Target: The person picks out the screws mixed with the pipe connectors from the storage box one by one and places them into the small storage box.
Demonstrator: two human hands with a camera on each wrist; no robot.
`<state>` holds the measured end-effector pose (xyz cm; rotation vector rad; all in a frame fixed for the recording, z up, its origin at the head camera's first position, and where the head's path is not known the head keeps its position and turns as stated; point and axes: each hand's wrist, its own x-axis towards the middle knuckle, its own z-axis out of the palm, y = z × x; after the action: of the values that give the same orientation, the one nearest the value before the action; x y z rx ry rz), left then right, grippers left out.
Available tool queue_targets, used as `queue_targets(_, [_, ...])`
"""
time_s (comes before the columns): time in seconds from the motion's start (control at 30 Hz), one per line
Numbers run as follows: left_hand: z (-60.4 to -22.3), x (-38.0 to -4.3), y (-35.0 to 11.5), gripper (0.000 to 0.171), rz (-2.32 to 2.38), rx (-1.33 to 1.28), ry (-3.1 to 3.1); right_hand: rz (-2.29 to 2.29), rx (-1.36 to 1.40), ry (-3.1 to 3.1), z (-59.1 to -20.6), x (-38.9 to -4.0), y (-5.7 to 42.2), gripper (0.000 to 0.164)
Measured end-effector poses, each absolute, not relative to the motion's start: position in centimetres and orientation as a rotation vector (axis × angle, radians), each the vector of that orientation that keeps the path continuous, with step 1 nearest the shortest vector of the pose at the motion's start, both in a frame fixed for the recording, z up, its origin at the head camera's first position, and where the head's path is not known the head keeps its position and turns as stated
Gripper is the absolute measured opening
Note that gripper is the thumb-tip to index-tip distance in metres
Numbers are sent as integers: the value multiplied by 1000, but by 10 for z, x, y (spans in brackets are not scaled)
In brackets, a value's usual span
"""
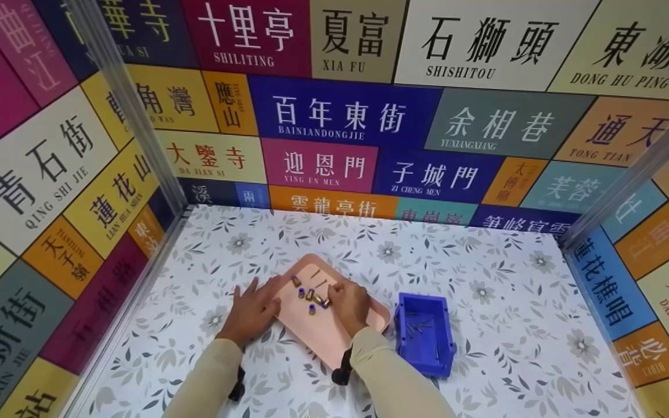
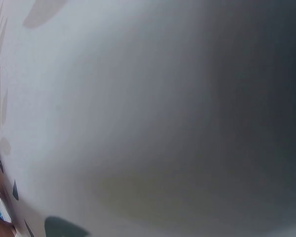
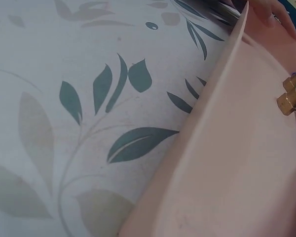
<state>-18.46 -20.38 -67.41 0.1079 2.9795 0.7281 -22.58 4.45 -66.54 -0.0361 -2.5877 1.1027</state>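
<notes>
A pink tray (image 1: 311, 337) lies on the patterned cloth, with several brass fittings with blue rings (image 1: 312, 309) on it. Two thin dark pins or screws (image 1: 315, 274) lie near its far end. My left hand (image 1: 251, 310) rests at the tray's left rim, its fingers spread. Over the tray's right side is my right hand (image 1: 351, 302), with curled fingers close to the fittings; whether they pinch something is hidden. In the right wrist view, brass fittings (image 3: 288, 101) show at the edge, and left-hand fingers (image 3: 278, 15) touch the far rim.
To the right of the tray stands a blue bin (image 1: 446, 334) holding several thin metal pins or screws (image 1: 421, 324). White cloth with a leaf print (image 1: 503, 307) covers the table. Panels with printed signs (image 1: 340, 110) enclose the back and sides. The left wrist view is mostly blurred cloth.
</notes>
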Motion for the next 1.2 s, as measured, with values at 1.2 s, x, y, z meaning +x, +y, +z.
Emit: queue_targets(1.2, [-673, -187, -201, 60, 710, 59, 2959, 950, 283, -2510, -561, -233, 133, 10])
